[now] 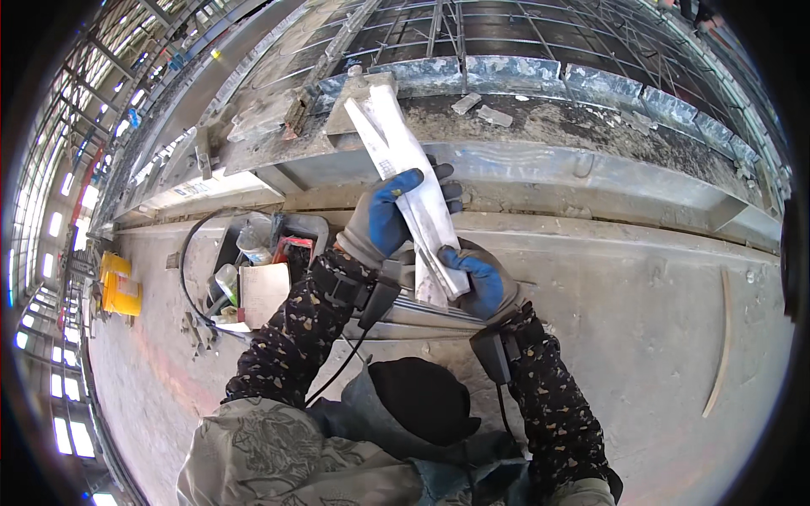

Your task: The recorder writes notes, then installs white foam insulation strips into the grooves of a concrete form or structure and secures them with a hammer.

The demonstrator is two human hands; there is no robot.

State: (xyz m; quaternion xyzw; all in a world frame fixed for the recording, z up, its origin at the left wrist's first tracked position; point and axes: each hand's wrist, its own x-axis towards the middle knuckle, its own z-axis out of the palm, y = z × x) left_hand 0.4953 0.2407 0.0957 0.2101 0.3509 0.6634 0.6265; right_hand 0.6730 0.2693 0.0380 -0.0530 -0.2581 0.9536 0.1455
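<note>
Both my hands wear blue-and-grey work gloves and are wrapped round a bundle of long, flat white strips (396, 143), held at a slant in front of me. My left hand (388, 211) grips the middle of the bundle, its thumb across the front. Lower down and to the right, my right hand (477, 278) holds the near end, where a smudged white piece hangs below. Beyond the strips is a dusty steel ledge (548, 126) with a block (337, 122) and small loose pieces (494, 115) on it.
At left, a dark container (312, 232) holds bottles, a red item and cardboard (264, 291), beside a looped black hose (190, 278) and yellow buckets (120, 291). A steel beam (523, 169) crosses ahead, below rebar mesh (506, 29). A thin wooden strip (721, 337) lies at right.
</note>
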